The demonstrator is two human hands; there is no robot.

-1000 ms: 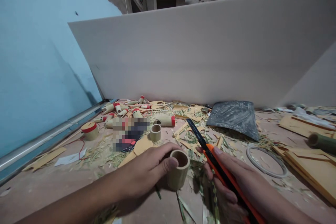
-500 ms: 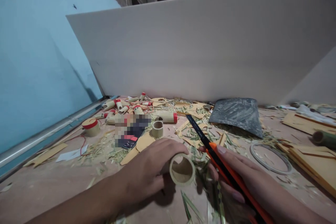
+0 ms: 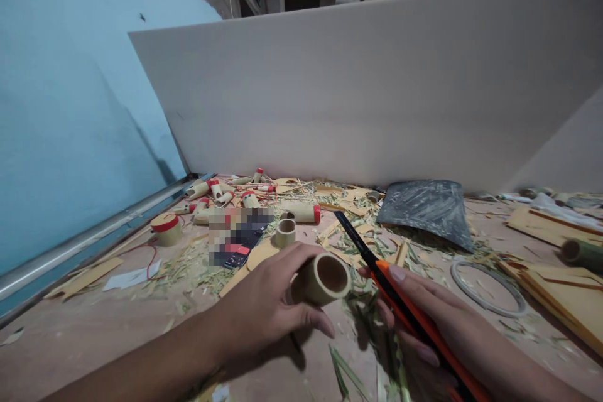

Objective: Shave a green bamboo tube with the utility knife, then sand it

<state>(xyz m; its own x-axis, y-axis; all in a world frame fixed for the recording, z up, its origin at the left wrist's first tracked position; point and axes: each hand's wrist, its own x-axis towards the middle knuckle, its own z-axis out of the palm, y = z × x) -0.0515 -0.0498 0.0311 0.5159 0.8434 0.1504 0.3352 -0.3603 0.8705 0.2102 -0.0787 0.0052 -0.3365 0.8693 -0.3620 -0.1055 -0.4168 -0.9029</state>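
Note:
My left hand (image 3: 268,308) is wrapped round a short, hollow bamboo tube (image 3: 325,279), its open end facing right and toward me. Fingers curl over the top and the thumb lies below. In my right hand (image 3: 438,320) is an orange and black utility knife (image 3: 400,295). Its dark blade points up and to the left, just right of the tube and not touching it. Beyond my left hand stands a small bamboo ring (image 3: 285,233). A longer bamboo piece with a red end (image 3: 304,212) lies behind that ring.
Bamboo shavings litter the table (image 3: 141,333). Several red-capped bamboo pieces lie at the back left, near a red-lidded one (image 3: 166,229). A dark curved sheet (image 3: 424,210), a grey ring (image 3: 487,289) and wooden boards (image 3: 565,295) are on the right. A white panel (image 3: 367,94) stands behind.
The bamboo tube has turned and tilted in my left hand, its open end raised slightly. My left thumb has come forward beneath it. The knife has barely moved.

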